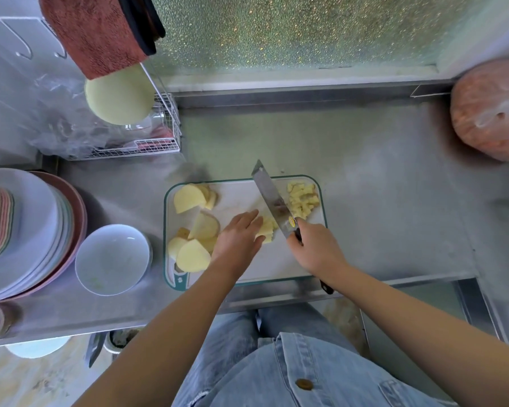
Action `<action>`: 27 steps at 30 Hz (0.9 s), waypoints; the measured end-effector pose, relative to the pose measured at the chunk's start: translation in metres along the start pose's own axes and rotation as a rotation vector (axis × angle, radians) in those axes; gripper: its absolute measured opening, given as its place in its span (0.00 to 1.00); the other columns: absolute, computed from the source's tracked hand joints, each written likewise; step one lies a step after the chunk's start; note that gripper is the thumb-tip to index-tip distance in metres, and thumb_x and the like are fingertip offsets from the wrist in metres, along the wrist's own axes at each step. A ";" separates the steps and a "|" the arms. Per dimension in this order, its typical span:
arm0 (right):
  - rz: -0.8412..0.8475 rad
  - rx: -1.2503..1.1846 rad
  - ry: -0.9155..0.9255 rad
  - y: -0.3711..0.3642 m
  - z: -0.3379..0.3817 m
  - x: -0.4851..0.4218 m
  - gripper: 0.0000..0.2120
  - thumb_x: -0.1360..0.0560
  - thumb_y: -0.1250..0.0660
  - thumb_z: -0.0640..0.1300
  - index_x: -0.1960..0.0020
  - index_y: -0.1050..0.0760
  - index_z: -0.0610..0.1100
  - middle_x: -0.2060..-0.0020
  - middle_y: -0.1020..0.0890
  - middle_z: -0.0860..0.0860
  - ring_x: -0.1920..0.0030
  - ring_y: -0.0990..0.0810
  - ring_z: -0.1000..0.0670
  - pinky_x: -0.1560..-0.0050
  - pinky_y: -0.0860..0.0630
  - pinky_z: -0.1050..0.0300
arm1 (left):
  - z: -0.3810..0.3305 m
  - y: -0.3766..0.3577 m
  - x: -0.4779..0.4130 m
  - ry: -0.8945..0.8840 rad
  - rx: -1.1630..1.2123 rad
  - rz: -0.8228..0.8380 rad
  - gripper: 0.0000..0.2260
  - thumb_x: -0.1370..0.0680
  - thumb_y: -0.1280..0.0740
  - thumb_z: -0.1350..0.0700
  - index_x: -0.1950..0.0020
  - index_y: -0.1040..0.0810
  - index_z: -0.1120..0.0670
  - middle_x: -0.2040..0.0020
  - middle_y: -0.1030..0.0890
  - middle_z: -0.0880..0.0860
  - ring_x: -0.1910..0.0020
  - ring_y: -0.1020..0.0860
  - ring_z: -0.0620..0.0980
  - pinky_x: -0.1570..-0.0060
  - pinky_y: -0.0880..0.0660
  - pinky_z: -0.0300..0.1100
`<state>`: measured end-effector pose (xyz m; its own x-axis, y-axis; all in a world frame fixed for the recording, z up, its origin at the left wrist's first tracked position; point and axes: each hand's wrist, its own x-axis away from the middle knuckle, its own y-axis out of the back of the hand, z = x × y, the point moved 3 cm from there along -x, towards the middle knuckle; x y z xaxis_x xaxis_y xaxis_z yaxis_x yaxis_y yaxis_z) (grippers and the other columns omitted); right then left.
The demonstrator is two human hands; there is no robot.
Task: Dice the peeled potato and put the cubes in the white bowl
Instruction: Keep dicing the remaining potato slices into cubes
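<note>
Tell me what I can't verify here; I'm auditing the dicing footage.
Head view:
- Potato strips: mostly covered by the left hand; count unclear.
- Knife handle: wrapped by the right hand; only its end shows.
- White bowl: greenish smear inside, too blurred to identify.
- Pink bag: cut off by the right edge.

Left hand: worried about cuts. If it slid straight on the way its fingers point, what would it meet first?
Probably the knife blade, which the right hand holds just beyond the fingertips of the left hand; height unclear.

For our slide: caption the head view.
Left hand steadies potato slices, right hand grips knife on cutting board beside white bowl.
</note>
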<state>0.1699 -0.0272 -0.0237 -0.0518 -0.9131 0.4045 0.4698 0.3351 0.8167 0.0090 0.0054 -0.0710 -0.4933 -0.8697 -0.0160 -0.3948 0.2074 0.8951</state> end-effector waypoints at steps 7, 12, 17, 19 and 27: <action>0.052 0.038 0.010 -0.006 0.011 0.006 0.06 0.22 0.44 0.43 0.50 0.31 0.41 0.73 0.32 0.50 0.70 0.30 0.47 0.68 0.37 0.53 | 0.002 -0.006 -0.003 -0.007 0.027 -0.050 0.09 0.35 0.21 0.64 0.58 0.16 0.60 0.57 0.16 0.55 0.63 0.18 0.57 0.70 0.20 0.46; 0.076 0.069 -0.005 -0.010 0.013 0.003 0.06 0.22 0.45 0.43 0.51 0.32 0.42 0.71 0.32 0.50 0.66 0.28 0.44 0.71 0.40 0.54 | 0.003 -0.010 -0.005 0.025 0.044 -0.013 0.08 0.37 0.21 0.65 0.62 0.16 0.59 0.61 0.16 0.55 0.65 0.18 0.56 0.72 0.21 0.45; 0.098 0.066 -0.022 -0.014 0.014 0.002 0.05 0.22 0.45 0.42 0.56 0.37 0.43 0.70 0.33 0.50 0.67 0.31 0.46 0.73 0.44 0.58 | 0.008 -0.018 -0.007 0.033 0.008 0.045 0.15 0.44 0.19 0.68 0.61 0.16 0.58 0.62 0.16 0.53 0.63 0.18 0.54 0.71 0.20 0.44; 0.107 0.082 -0.026 -0.016 0.016 0.001 0.05 0.21 0.45 0.42 0.56 0.37 0.43 0.70 0.34 0.51 0.67 0.32 0.47 0.73 0.44 0.59 | 0.010 -0.021 -0.006 0.035 -0.014 0.077 0.16 0.44 0.20 0.69 0.60 0.17 0.58 0.62 0.17 0.52 0.62 0.19 0.54 0.71 0.20 0.45; 0.068 0.034 -0.013 -0.036 0.009 0.003 0.04 0.21 0.44 0.43 0.53 0.35 0.44 0.72 0.34 0.53 0.72 0.33 0.52 0.72 0.44 0.60 | 0.011 -0.021 -0.005 0.027 -0.011 0.075 0.17 0.44 0.20 0.69 0.59 0.16 0.58 0.61 0.16 0.51 0.60 0.18 0.55 0.72 0.20 0.45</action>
<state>0.1453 -0.0402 -0.0483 -0.0320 -0.8850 0.4645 0.4421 0.4043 0.8007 0.0113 0.0106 -0.0944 -0.4998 -0.8638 0.0637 -0.3487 0.2680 0.8981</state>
